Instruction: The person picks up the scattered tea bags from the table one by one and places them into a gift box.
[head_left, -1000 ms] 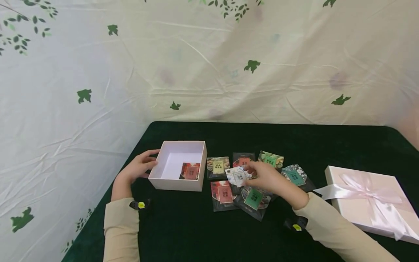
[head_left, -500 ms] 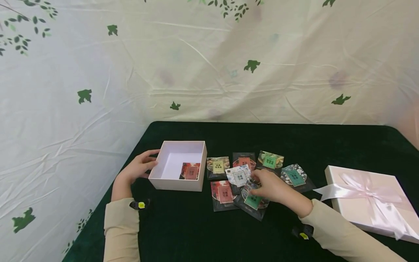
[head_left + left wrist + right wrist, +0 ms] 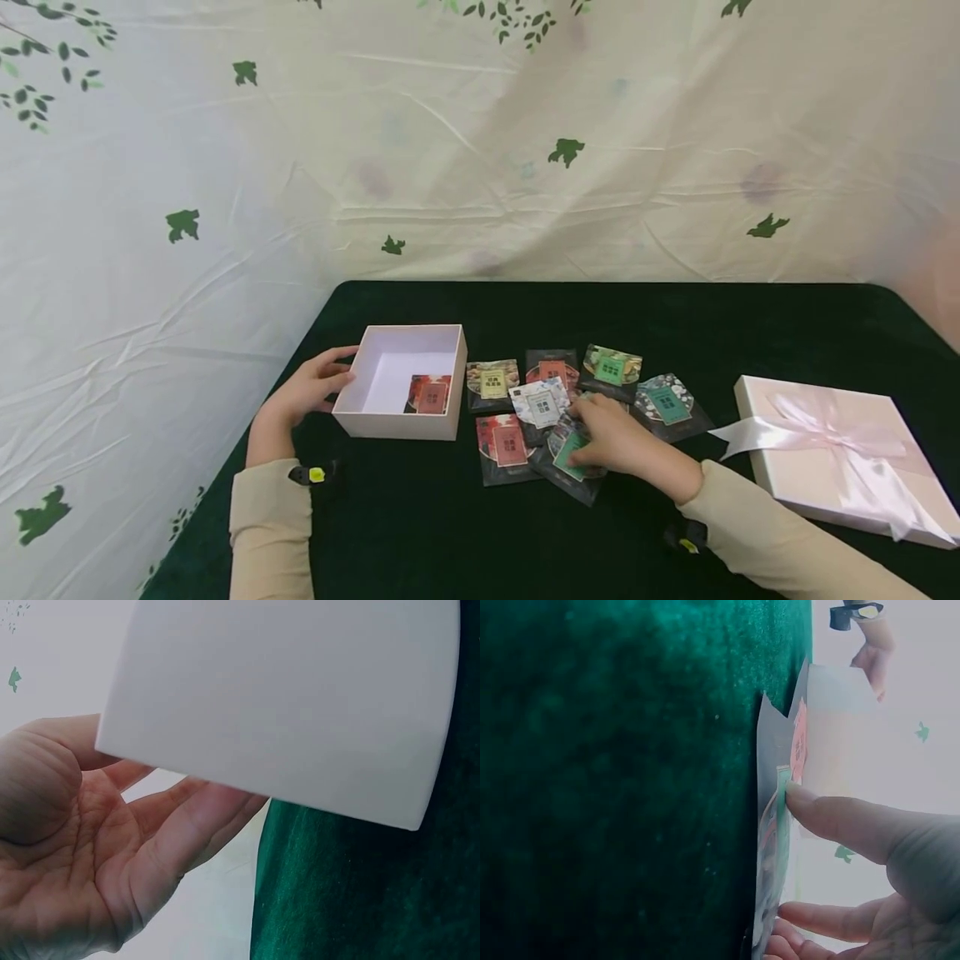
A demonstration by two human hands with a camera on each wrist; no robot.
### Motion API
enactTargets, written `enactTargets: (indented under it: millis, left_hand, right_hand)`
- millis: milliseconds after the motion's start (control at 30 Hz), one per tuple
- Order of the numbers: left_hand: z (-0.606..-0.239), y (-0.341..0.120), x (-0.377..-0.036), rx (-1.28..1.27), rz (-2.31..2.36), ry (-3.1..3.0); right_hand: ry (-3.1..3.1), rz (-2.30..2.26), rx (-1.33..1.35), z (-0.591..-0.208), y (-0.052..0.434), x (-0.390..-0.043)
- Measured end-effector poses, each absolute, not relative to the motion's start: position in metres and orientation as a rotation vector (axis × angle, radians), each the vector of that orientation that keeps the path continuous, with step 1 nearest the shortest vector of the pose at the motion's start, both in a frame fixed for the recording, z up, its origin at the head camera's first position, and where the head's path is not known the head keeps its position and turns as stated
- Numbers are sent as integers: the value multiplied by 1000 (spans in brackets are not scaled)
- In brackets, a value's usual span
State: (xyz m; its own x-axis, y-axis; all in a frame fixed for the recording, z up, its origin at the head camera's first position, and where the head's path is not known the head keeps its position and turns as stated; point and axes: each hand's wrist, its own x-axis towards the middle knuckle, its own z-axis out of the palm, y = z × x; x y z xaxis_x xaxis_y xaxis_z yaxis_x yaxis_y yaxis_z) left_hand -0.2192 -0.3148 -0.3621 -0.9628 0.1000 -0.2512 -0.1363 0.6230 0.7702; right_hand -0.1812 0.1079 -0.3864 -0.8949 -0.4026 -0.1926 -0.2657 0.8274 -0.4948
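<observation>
Head view: left hand (image 3: 307, 386) touches open box (image 3: 395, 426); right hand (image 3: 617, 436) pinches packet (image 3: 567, 455); white packet (image 3: 540, 403) adjoins, ribboned box (image 3: 836, 462) rightward.

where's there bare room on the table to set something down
The widest bare patch of table lies in front of the box and packets, between left sleeve and right sleeve. Another strip runs behind box, packets and ribboned lid, to the far edge. Mid-table is crowded: packets overlap near the right hand, with only a slim gap beside the box.
</observation>
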Motion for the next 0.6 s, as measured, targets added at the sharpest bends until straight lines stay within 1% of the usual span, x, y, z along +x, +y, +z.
enactTargets:
  millis: [267,600]
  left_hand:
    - [-363,-315,-214,-20,1247,2587]
    - [-364,-312,-216,-26,1227,2629]
  right_hand:
    - [2688,-706,-439,-388,106,-184]
    - [2682,-744,-433,-386,108,-185]
